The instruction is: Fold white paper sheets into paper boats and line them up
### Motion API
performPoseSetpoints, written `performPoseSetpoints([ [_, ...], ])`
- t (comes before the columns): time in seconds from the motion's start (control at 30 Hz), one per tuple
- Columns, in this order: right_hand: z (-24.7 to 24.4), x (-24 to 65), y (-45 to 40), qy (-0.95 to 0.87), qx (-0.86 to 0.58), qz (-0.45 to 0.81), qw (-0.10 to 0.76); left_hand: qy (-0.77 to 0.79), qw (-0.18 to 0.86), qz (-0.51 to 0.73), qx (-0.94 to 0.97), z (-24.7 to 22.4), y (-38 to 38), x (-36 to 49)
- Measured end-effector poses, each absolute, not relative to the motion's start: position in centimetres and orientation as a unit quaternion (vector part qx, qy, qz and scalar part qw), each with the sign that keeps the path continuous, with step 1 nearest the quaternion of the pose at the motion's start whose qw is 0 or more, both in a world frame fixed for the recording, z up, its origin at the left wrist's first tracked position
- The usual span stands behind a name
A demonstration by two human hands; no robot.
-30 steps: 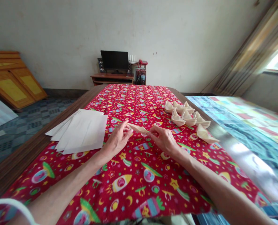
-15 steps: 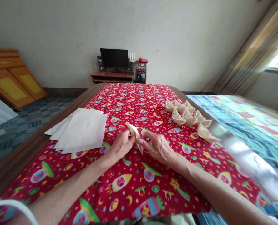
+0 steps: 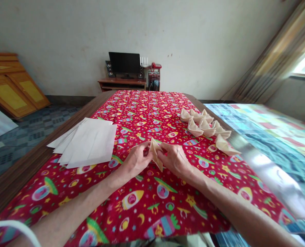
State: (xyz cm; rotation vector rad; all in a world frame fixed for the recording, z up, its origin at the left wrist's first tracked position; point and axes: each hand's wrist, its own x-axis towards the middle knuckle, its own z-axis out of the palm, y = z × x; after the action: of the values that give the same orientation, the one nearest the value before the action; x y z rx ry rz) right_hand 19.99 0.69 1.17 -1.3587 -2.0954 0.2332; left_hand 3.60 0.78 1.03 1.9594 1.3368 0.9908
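Note:
A small folded paper piece (image 3: pixel 156 156) with pointed ends is held between both hands over the red patterned cloth (image 3: pixel 152 113). My left hand (image 3: pixel 139 158) pinches its left side, fingers closed. From the right, my right hand (image 3: pixel 175 158) grips the other side with thumb and fingers. To the left lies a fanned stack of flat off-white paper sheets (image 3: pixel 90 144). Several folded paper boats (image 3: pixel 206 127) sit grouped at the right side of the cloth, with one folded piece (image 3: pixel 224 145) nearest to me.
The cloth covers a dark wooden table (image 3: pixel 84 113). Beyond stand a monitor (image 3: pixel 124 63) with speakers and a red telephone (image 3: pixel 156 65). A bed-like surface with a patterned cover (image 3: pixel 265 130) is at the right, a wooden cabinet (image 3: pixel 15 84) at the left. A white curved cable (image 3: pixel 15 223) crosses the lower left.
The folded paper has turned more upright and shifted slightly right. My left hand has moved a little to the right, and my right fingers have closed in around the piece.

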Motion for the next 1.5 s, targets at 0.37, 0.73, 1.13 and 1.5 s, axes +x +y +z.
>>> performPoseSetpoints([
  [0.37, 1.1, 20.1, 1.1, -0.783, -0.507, 0.139, 0.332, 0.480, 0.486, 0.410, 0.604, 1.7, 0.2, 3.5],
  [0.73, 0.6, 20.4, 1.4, -0.776, -0.502, 0.192, 0.329, 0.423, 0.617, 0.400, 0.529, 2.5, -0.2, 3.5],
  [1.13, 1.6, 21.1, -0.3, -0.857, -0.372, -0.045, 0.355, 0.448, 0.566, 0.431, 0.542, 0.9, 0.7, 3.3],
  [1.5, 2.3, 21.0, -0.6, -0.803, -0.418, 0.098, 0.413, 0.396, 0.602, 0.397, 0.569, 1.6, -0.3, 3.3],
])
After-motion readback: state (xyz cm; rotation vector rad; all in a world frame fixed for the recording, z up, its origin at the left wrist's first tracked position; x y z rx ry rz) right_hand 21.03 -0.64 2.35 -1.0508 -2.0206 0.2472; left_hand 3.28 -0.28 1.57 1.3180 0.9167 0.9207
